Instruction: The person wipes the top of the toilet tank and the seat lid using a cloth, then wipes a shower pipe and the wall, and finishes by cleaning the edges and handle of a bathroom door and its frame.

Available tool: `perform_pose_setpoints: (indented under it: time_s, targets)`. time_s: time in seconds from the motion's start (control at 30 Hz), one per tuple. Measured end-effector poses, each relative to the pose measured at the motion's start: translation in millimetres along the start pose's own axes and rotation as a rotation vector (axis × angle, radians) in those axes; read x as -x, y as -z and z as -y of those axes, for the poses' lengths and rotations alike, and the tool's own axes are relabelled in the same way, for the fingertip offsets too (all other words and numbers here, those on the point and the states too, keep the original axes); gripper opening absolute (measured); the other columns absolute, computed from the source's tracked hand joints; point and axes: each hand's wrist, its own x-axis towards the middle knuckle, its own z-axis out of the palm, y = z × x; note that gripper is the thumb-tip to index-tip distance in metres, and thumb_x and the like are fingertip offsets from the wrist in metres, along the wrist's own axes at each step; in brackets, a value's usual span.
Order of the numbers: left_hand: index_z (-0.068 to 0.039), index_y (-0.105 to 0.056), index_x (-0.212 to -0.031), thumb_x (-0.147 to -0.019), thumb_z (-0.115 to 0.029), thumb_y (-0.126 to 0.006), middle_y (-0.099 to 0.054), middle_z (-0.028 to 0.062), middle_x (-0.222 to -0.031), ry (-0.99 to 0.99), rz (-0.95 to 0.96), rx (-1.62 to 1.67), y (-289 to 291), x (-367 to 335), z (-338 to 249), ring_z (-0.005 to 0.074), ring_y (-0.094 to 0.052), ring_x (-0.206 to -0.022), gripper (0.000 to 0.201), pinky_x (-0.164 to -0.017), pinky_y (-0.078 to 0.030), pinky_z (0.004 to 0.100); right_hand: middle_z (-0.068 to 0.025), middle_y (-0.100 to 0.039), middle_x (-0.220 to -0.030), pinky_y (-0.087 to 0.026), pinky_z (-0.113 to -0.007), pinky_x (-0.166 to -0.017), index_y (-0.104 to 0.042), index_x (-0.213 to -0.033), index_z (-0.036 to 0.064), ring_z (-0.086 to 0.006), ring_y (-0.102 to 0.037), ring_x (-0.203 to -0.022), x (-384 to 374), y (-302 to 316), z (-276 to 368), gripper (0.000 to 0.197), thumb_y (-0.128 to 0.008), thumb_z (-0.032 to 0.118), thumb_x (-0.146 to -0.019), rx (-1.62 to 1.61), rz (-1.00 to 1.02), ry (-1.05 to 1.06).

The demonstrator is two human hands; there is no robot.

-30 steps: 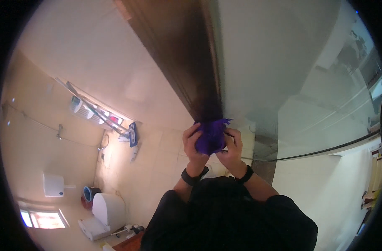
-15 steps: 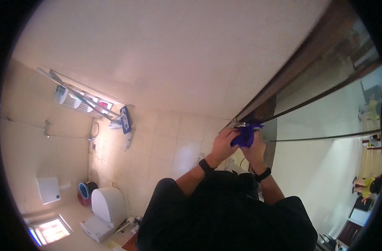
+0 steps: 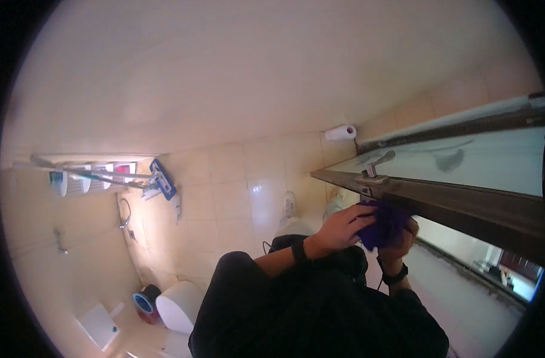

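Purple cloth (image 3: 381,227) shifted right, between left hand (image 3: 339,230) and right hand (image 3: 402,243).

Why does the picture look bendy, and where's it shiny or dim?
In the head view, the wide lens bends edges and leaves black corners; in that head view, glare shines off the floor tiles, and the purple cloth looks dim.

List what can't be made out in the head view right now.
In the head view:
Right hand: some fingers hidden by the purple cloth.
Brown door edge: partly covered by the cloth; right end cut off by the dark rim.
Toilet: right part hidden by the dark clothing.
Pink item on the rack: too small and blurred.
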Motion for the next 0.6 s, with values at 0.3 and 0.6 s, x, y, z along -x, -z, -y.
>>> perform_pose_setpoints:
  time_s: [0.3,0.6]
  targets:
    - [-0.003,-0.062,-0.114,-0.082,-0.013,-0.063,-0.057,0.0179,-0.130,-0.275,0.079,0.225,-21.1,-60.4,-39.6,0.0405,-0.058,-0.109,0.034,-0.090,-0.050,0.0470,-0.0204,-0.052,-0.128,-0.043,-0.048,-0.100,-0.048,-0.127,0.0037,-0.0389,-0.053,-0.114,58.8,57.6,57.6,0.059,-0.059,0.041,-0.083,-0.556,-0.710,-0.786]
    - [-0.006,-0.062,-0.106,-0.078,-0.011,-0.064,-0.060,0.0154,-0.120,-0.235,0.322,0.273,-64.3,-29.6,0.2,0.0360,-0.061,-0.102,0.029,-0.084,-0.054,0.0430,-0.0190,-0.049,-0.132,-0.041,-0.048,-0.103,-0.042,-0.136,0.0047,-0.0371,-0.051,-0.117,114.7,41.9,94.0,0.071,-0.049,0.054,-0.085,-0.639,-0.767,-1.100]
